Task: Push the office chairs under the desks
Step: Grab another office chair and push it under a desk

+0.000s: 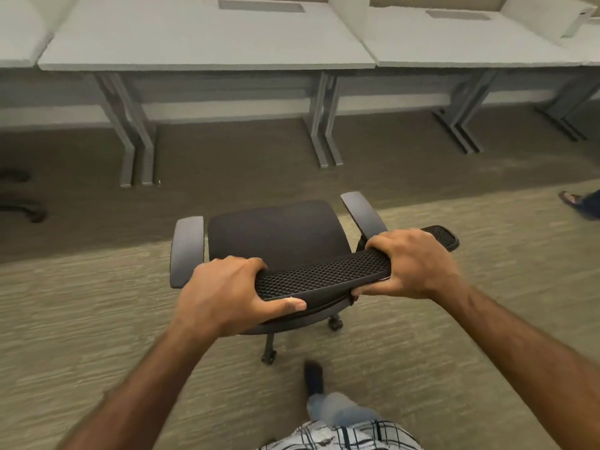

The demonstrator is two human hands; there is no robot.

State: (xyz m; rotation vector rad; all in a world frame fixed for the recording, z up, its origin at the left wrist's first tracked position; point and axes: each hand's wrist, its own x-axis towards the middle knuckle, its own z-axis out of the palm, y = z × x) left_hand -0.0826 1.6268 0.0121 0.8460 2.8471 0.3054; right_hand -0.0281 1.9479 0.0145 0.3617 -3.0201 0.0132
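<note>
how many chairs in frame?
2. One chair is at centre, short of the desk, its backrest gripped by the left hand and right hand. A second chair's base shows at the left edge, the rest cut off.

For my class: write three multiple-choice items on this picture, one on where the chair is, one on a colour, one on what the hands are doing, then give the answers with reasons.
1. Where is the office chair?
A. under a desk
B. on the carpet, short of the desk
C. on a desk

2. What colour is its seat?
A. black
B. red
C. white

3. What are the hands doing?
A. hanging free
B. one grips
C. both grip the backrest

Answers: B, open floor lies between chair and desk; A, the seat is black; C, the left hand and right hand close on the backrest's top edge.
</note>
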